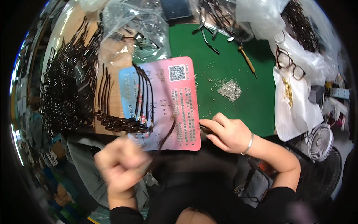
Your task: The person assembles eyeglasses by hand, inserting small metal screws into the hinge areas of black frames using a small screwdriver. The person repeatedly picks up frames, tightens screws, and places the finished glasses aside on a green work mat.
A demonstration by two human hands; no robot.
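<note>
**Both hands closed on small eyeglass parts**

Your left hand (121, 164), blurred in the lower left of the frame, has its fingers curled tight into a fist around the lower end of one thin dark temple arm (166, 135), which rises in a curve from the fist up over the pink card (179, 104). Your right hand (227, 133), at lower centre, has its fingers pressed together, pinching a small dark piece (204, 130) at the card's right edge; what that piece is cannot be told. A thin metal bangle (248, 145) circles that wrist.

On the card's left part lies a row of slim dark temple arms (141, 97), about five side by side, glossy and gently curved. Further left a dense heap of the same dark arms (67, 89) is too many to count.

On the green counter (231, 48), a small pile of tiny silvery screws (229, 89) sits right of the card. Above it lies one wooden-handled tool (247, 59). At upper right, one pair of dark round-rimmed glasses (290, 64) rests on crinkled clear plastic bags (317, 63). One white fan (320, 137) stands at lower right.
</note>
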